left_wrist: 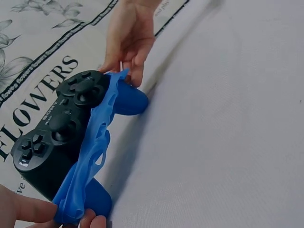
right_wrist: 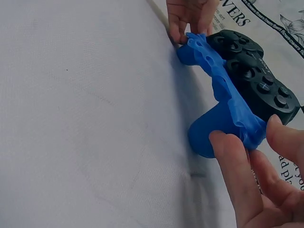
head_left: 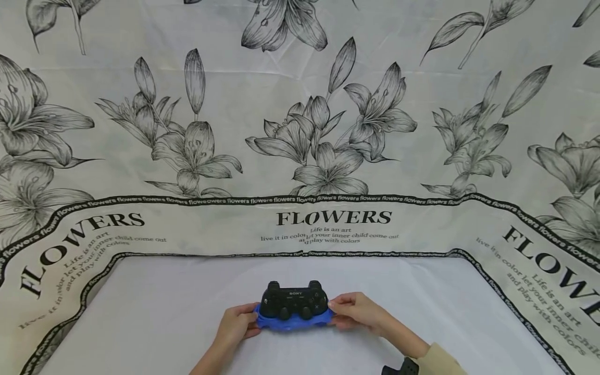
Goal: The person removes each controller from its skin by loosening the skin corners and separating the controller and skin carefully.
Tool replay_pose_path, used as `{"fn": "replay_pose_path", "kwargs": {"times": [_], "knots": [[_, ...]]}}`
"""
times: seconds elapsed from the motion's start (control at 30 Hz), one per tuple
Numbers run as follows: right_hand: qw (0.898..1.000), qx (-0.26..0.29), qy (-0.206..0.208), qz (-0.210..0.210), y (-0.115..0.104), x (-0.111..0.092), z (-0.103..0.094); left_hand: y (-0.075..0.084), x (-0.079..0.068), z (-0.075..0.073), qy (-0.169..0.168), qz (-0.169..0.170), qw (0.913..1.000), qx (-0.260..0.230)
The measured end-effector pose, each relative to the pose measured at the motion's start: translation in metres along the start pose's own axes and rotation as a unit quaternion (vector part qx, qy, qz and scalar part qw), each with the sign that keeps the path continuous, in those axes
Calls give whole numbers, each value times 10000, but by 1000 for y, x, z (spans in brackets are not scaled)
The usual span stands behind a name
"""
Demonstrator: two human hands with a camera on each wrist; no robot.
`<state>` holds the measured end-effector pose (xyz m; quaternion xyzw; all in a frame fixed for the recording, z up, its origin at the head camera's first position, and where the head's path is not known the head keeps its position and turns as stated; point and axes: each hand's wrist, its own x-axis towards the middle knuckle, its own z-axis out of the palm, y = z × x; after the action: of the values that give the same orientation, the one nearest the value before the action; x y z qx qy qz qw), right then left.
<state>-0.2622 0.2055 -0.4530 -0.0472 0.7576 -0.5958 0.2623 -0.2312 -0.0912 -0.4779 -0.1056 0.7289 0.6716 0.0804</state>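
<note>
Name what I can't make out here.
Handles of black plastic game controller, all views: hidden by thin blue rubbery cover.
Tiny lettering below the SONY logo, head view: too small to read.
Bare left hand, left wrist view: cut off by the left edge.
Boxy black device, head view: cut off by bottom edge.

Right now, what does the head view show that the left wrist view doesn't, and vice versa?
Head only: the beige sleeve on the right arm and a black device beside it, cut off by the bottom edge.

Left wrist only: the controller's two blue-covered handles as separate rounded ends, and a gap in the bunched edge of the blue cover.

Both: the black controller, the left hand and right hand at its opposite ends, the white cloth and "FLOWERS" print.
</note>
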Motion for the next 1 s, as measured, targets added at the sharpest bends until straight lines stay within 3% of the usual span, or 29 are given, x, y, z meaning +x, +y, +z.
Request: {"fn": "replay_pose_path", "kwargs": {"times": [0.17, 0.3, 0.53, 0.77, 0.9, 1.0], "knots": [[9993, 243, -252, 99, -2, -3, -2, 2, -4, 0, 137, -204, 9996, -163], [9990, 365, -251, 57, -4, -6, -1, 1, -4, -4, 86, -168, 9998, -18], [9999, 9, -105, 23, -8, -2, 3, -2, 2, -9, -56, 235, 9988, 428], [9996, -171, -218, -43, -10, 1, 4, -7, 14, -16, -709, 863, 9902, 834], [9995, -182, -272, -3, -13, 2, 3, -7, 15, -19, -799, 789, 9907, 764], [9995, -112, -238, 196, -16, 1, 1, -5, 12, -17, -471, 456, 9962, 579]]}}
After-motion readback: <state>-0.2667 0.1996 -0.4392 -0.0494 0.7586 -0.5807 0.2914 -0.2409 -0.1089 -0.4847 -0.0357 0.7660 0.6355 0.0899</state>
